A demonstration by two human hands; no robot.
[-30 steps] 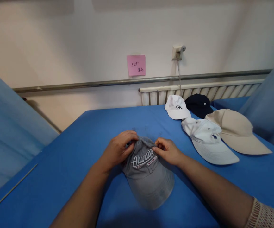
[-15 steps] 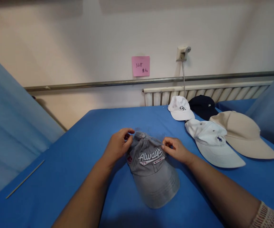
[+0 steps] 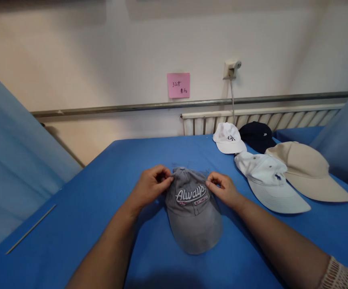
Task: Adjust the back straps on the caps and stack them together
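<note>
- At table centre, your left hand (image 3: 150, 185) and right hand (image 3: 224, 189) pinch the crown sides of the grey cotton baseball cap (image 3: 192, 208) lettered "Always", brim toward six o'clock.
- Four other caps (image 3: 267, 176) lie at two o'clock; the grey one is not yet beside them.

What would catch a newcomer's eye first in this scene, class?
A grey cap lies in the middle of the blue table, pinched at its sides by the left hand and right hand. To the right lie four more caps, the white cap nearest. A pink note sticks on the wall.
</note>
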